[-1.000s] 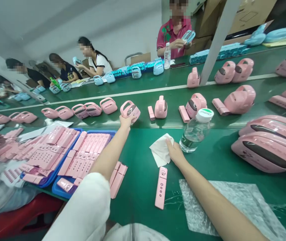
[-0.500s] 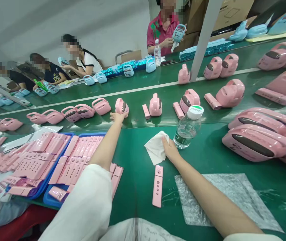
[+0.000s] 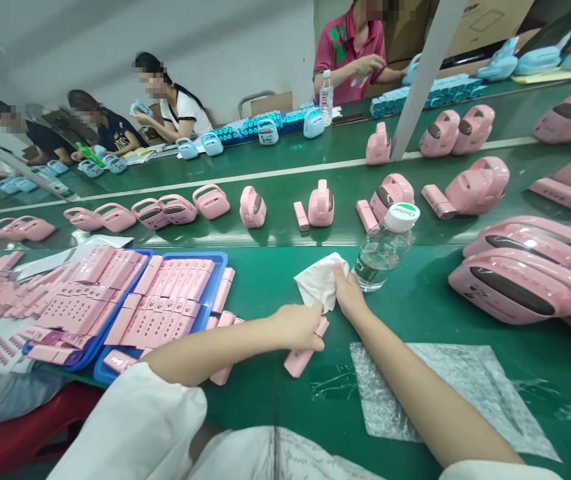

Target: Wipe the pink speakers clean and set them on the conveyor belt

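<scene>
My left hand [image 3: 298, 327] is closed around a slim pink handset [image 3: 299, 362], a rectangular bar lying at a slant just above or on the green table; its upper part is covered by my fingers. In my right hand [image 3: 350, 293] a white cloth [image 3: 315, 277] is pinched between thumb and fingers, its loose part spread to the left. The cloth's lower corner meets the fingertips of my left hand. Right beside my right hand stands a clear bottle [image 3: 378, 257] with a green-and-white cap.
Blue trays [image 3: 220, 267] of pink handsets are on the left. Pink handled devices [image 3: 253, 208] line the belt beyond, and larger-looking ones [image 3: 520, 287] sit at right. A translucent sheet [image 3: 445, 393] lies under my right forearm. Several people sit across the line with blue devices [image 3: 267, 132].
My left hand has let go of the pink device on the belt, come back toward me and taken hold of the handset, which is now tilted. My right hand still holds the cloth.
</scene>
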A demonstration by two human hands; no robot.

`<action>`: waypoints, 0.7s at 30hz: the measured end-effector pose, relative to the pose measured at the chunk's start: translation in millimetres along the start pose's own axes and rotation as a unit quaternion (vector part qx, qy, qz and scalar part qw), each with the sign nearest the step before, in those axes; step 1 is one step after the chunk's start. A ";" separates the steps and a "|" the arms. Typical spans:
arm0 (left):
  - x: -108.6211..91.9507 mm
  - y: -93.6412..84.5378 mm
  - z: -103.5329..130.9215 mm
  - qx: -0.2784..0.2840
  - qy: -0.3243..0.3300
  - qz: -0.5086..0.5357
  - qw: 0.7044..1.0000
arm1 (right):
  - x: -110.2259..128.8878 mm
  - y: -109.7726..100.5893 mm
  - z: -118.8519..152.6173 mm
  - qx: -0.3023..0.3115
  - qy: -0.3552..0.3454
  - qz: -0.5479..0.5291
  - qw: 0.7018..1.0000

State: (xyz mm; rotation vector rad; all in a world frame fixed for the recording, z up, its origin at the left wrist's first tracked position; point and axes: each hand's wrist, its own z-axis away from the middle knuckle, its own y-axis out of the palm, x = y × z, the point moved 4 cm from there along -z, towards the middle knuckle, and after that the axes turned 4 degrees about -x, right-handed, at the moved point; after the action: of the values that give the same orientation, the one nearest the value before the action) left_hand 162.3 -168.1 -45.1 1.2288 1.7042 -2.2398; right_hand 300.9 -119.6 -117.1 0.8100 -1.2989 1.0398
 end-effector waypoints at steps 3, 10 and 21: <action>8.6 -52.8 -28.0 -0.029 0.004 -0.064 0.997 | 2.0 2.0 1.3 0.011 -0.010 0.000 1.000; 69.1 -111.6 -114.8 -0.111 0.005 -0.264 0.958 | 9.7 7.3 4.6 0.031 -0.030 0.007 0.999; 106.5 -106.7 -176.2 -0.097 0.057 -0.384 0.916 | 10.9 8.8 9.3 0.059 -0.007 0.011 0.998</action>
State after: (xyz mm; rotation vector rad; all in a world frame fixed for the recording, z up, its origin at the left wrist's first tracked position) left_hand 133.2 61.8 -39.6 0.7169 2.7456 -2.2595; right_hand 289.0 -123.4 -105.9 0.8950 -1.2694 1.1376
